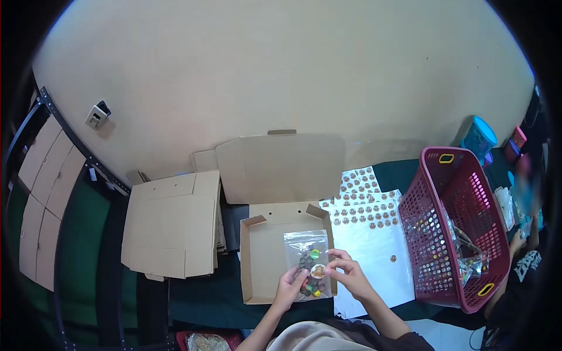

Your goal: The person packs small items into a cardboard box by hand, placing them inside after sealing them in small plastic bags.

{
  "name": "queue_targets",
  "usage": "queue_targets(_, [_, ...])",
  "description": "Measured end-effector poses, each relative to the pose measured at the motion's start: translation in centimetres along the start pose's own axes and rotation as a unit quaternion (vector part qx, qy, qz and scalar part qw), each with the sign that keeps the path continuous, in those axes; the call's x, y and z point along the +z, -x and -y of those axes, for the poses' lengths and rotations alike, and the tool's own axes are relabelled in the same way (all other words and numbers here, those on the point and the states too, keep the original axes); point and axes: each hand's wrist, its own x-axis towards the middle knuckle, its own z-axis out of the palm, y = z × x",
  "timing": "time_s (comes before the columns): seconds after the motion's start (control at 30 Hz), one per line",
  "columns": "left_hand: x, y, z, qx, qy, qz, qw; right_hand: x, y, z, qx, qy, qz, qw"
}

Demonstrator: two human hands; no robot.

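A clear zip bag [297, 241] with dark and colourful small pieces inside is held over the open cardboard box [246, 263]. My left hand [288, 288] grips the bag's left side, thumb on its front. A round sticker [318, 271] with a brown picture lies against the bag's front. My right hand [349, 277] is closed at the sticker's right edge, thumb and forefinger pinching it. The box's lid [281, 169] stands up against the wall behind.
Sheets of round stickers [366, 234] lie right of the box. Further right stands a maroon plastic basket [436, 234] holding filled bags. Flattened cardboard boxes [167, 225] are stacked at left. A blue container [480, 137] is behind the basket; another person's arm [516, 243] shows at far right.
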Motion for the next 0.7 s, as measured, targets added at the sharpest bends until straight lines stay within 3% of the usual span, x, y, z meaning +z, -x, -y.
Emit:
queue_targets(0.1, [-0.3,0.5,0.1,0.008,-0.022,0.004,1.0,1.5,0.3,0.5,-0.026,0.107,-0.02,0.994])
queue_targets(0.2, [-0.5,1.5,-0.3,0.009,-0.016,-0.032,0.999,2.2,0.5,0.9,-0.009,0.075,-0.015,0.997])
queue_targets(0.37, [-1.3,2.3,-1.3,0.02,-0.024,0.007,1.0,3.0,0.1,1.0,0.028,0.027,0.037,0.999])
queue_targets(0.5, [-2.3,3.0,-1.8,0.023,-0.027,0.024,0.999,3.5,0.1,1.8,0.021,0.07,0.087,0.994])
queue_targets(0.57, [-2.5,3.4,-2.3,-0.057,-0.007,0.017,0.998,3.9,0.4,2.7,0.042,0.03,0.116,0.992])
queue_targets(0.7, [-2.3,4.1,-1.9,-0.02,0.006,0.014,1.0,4.4,1.1,2.2,0.057,0.032,0.106,0.992])
